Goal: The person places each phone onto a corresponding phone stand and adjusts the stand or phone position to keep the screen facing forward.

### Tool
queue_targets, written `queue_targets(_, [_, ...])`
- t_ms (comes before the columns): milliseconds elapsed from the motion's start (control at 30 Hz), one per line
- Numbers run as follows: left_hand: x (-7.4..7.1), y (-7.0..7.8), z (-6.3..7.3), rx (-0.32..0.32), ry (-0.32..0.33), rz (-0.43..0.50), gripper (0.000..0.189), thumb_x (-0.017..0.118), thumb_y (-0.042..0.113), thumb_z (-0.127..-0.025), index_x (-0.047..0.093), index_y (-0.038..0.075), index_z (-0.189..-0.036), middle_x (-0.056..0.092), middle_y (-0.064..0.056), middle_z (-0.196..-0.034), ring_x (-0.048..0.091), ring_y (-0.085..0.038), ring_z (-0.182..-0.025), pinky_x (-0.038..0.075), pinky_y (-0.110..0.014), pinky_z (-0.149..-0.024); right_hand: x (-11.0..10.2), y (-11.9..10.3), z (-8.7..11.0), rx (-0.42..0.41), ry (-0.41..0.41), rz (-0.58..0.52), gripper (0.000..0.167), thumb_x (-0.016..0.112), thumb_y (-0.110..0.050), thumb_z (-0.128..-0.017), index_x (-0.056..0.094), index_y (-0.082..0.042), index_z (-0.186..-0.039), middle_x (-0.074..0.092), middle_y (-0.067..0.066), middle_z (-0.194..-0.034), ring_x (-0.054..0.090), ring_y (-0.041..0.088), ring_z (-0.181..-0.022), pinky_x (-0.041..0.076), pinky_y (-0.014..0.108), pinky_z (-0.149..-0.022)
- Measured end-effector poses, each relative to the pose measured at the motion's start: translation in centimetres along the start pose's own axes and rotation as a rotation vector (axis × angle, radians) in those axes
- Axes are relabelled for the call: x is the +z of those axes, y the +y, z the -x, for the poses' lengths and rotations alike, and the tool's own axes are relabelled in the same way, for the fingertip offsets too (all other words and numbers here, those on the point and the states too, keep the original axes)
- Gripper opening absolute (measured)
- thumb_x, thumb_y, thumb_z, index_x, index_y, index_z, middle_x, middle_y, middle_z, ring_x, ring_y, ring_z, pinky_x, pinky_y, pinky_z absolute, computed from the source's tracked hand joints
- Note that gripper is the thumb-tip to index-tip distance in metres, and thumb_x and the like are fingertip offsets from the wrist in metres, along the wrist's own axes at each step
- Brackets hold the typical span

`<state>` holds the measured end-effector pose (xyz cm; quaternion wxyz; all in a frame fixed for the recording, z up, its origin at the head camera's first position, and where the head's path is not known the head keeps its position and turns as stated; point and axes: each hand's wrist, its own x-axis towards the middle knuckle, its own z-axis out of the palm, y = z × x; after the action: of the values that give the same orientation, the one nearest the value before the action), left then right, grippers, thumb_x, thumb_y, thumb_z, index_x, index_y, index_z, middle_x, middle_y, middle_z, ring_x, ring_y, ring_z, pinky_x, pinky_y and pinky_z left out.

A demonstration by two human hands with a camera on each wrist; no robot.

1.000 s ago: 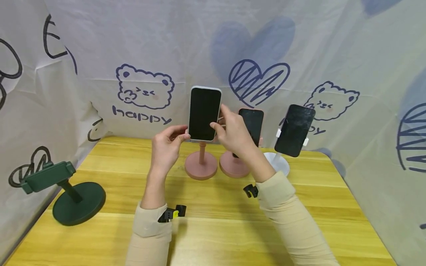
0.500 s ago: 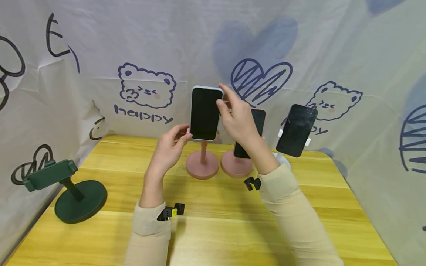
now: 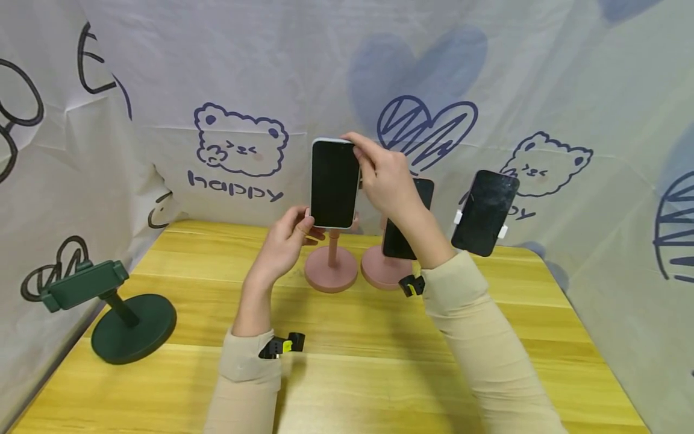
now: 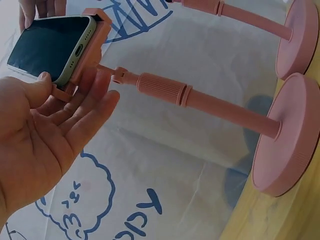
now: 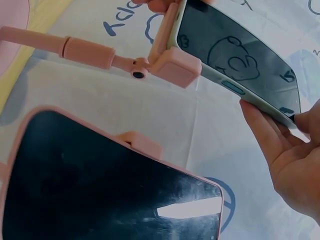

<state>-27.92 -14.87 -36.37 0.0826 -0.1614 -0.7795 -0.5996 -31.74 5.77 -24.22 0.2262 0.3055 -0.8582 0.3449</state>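
A smartphone (image 3: 334, 184) with a pale case and dark screen sits upright in the clamp of a pink phone stand (image 3: 331, 269). My left hand (image 3: 283, 244) holds the clamp at the phone's lower left corner, thumb in front and fingers behind, as the left wrist view shows. At the upper right corner my right hand (image 3: 391, 184) pinches the phone, its thumb (image 5: 306, 120) by the screen's edge and fingers along the case. Between the hands, the stand's pink clamp block (image 5: 177, 67) grips the phone's side in the right wrist view.
Close on the right, a second pink stand (image 3: 382, 271) bears another phone (image 3: 398, 241), partly behind my right forearm. Farther right a black phone (image 3: 485, 212) leans in a white clamp. A green phone stand (image 3: 132, 328) stands at the table's left. Printed cloth (image 3: 260, 60) hangs behind.
My right hand has moved up from the phone's lower right side to its upper right corner. The left hand keeps its place at the lower left corner.
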Motion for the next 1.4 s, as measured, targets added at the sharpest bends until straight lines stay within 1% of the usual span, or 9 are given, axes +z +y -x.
queue_targets(167, [0.27, -0.13, -0.06, -0.007, 0.027, 0.040, 0.034, 0.044, 0.022, -0.113, 0.052, -0.006, -0.131, 0.067, -0.027, -0.118, 0.070, -0.038, -0.106, 0.059, -0.045, -0.097, -0.32, -0.10, -0.29, 0.052, -0.063, -0.005, 0.037, 0.043, -0.019, -0.113, 0.061, -0.016, -0.145, 0.067, 0.012, -0.091, 0.057, 0.023, -0.058, 0.049, 0.032, -0.059])
queue_targets(467, [0.29, -0.13, 0.02, -0.022, 0.057, 0.060, 0.034, 0.044, 0.020, -0.113, 0.053, -0.008, -0.131, 0.066, -0.028, -0.118, 0.070, -0.039, -0.106, 0.059, -0.042, -0.097, -0.29, -0.14, -0.55, 0.109, -0.120, -0.027, 0.040, 0.042, -0.020, -0.114, 0.057, -0.017, -0.150, 0.065, 0.014, -0.092, 0.058, 0.024, -0.058, 0.060, 0.035, -0.066])
queue_targets(500, [0.30, -0.11, 0.03, -0.023, 0.059, 0.060, 0.035, 0.044, 0.020, -0.113, 0.054, -0.008, -0.131, 0.066, -0.028, -0.118, 0.070, -0.038, -0.106, 0.059, -0.042, -0.097, -0.30, -0.15, -0.53, 0.112, -0.122, -0.027, 0.040, 0.042, -0.020, -0.114, 0.057, -0.017, -0.151, 0.065, 0.015, -0.091, 0.058, 0.025, -0.057, 0.059, 0.036, -0.066])
queue_targets(633, [0.33, -0.09, 0.06, -0.022, 0.065, 0.060, 0.035, 0.045, 0.020, -0.113, 0.054, -0.009, -0.132, 0.065, -0.027, -0.119, 0.069, -0.039, -0.106, 0.059, -0.041, -0.097, -0.18, -0.12, -0.48, 0.087, -0.117, -0.006, 0.040, 0.043, -0.019, -0.113, 0.057, -0.017, -0.150, 0.072, 0.015, -0.110, 0.063, 0.024, -0.060, 0.056, 0.033, -0.062])
queue_targets(733, [0.33, -0.05, 0.08, -0.013, 0.063, 0.059, 0.036, 0.045, 0.019, -0.113, 0.054, -0.010, -0.133, 0.064, -0.028, -0.120, 0.069, -0.040, -0.107, 0.059, -0.041, -0.097, -0.10, -0.12, -0.45, 0.050, -0.107, 0.015, 0.039, 0.043, -0.018, -0.113, 0.058, -0.015, -0.149, 0.073, 0.015, -0.113, 0.064, 0.024, -0.059, 0.049, 0.031, -0.056])
queue_targets(833, [0.35, 0.00, 0.05, -0.005, 0.058, 0.063, 0.036, 0.045, 0.018, -0.113, 0.054, -0.011, -0.134, 0.064, -0.029, -0.122, 0.070, -0.041, -0.108, 0.059, -0.040, -0.097, -0.10, -0.14, -0.35, 0.038, -0.102, 0.025, 0.038, 0.044, -0.018, -0.113, 0.059, -0.015, -0.148, 0.072, 0.014, -0.097, 0.061, 0.024, -0.057, 0.042, 0.031, -0.053])
queue_targets(933, [0.37, 0.04, 0.01, -0.005, 0.056, 0.066, 0.036, 0.045, 0.017, -0.113, 0.054, -0.011, -0.134, 0.064, -0.029, -0.122, 0.070, -0.041, -0.108, 0.059, -0.039, -0.096, -0.14, -0.11, -0.27, 0.037, -0.098, 0.027, 0.038, 0.044, -0.018, -0.113, 0.059, -0.015, -0.148, 0.067, 0.013, -0.085, 0.061, 0.023, -0.057, 0.041, 0.031, -0.053])
queue_targets(1233, [0.49, 0.17, -0.08, -0.005, 0.057, 0.086, 0.034, 0.045, 0.015, -0.112, 0.054, -0.011, -0.134, 0.064, -0.029, -0.123, 0.070, -0.042, -0.107, 0.060, -0.036, -0.095, -0.13, 0.02, -0.12, 0.038, -0.090, 0.027, 0.039, 0.044, -0.017, -0.113, 0.058, -0.014, -0.150, 0.057, 0.012, -0.073, 0.057, 0.024, -0.054, 0.040, 0.031, -0.052])
queue_targets(1400, [0.47, 0.20, -0.06, -0.009, 0.059, 0.089, 0.034, 0.045, 0.015, -0.112, 0.054, -0.011, -0.134, 0.063, -0.029, -0.124, 0.070, -0.042, -0.107, 0.060, -0.036, -0.096, -0.05, 0.13, 0.00, 0.035, -0.091, 0.017, 0.039, 0.044, -0.016, -0.113, 0.058, -0.013, -0.150, 0.059, 0.012, -0.074, 0.057, 0.024, -0.052, 0.040, 0.030, -0.052])
